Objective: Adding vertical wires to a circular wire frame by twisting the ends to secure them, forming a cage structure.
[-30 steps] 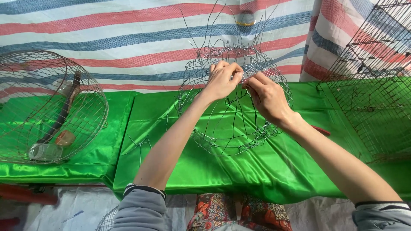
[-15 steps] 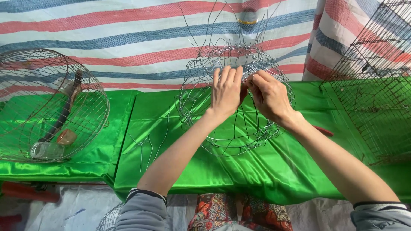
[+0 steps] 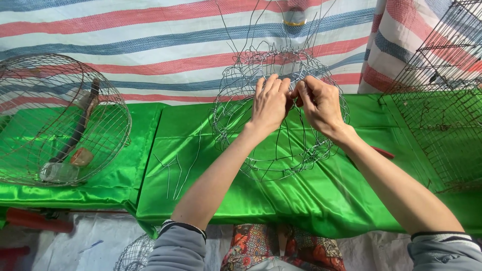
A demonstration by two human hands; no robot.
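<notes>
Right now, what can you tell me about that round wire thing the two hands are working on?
The wire basket frame is a round, open cage of thin silvery wire, unfinished: loose wire ends stick up from its looped top rim toward the striped tarp. It stands tilted on the shiny green cloth, its ring-shaped bottom facing the camera. The left hand lies flat against the upper rim, and the right hand pinches wire beside it. A few loose bent wires lie on the cloth to its left.
</notes>
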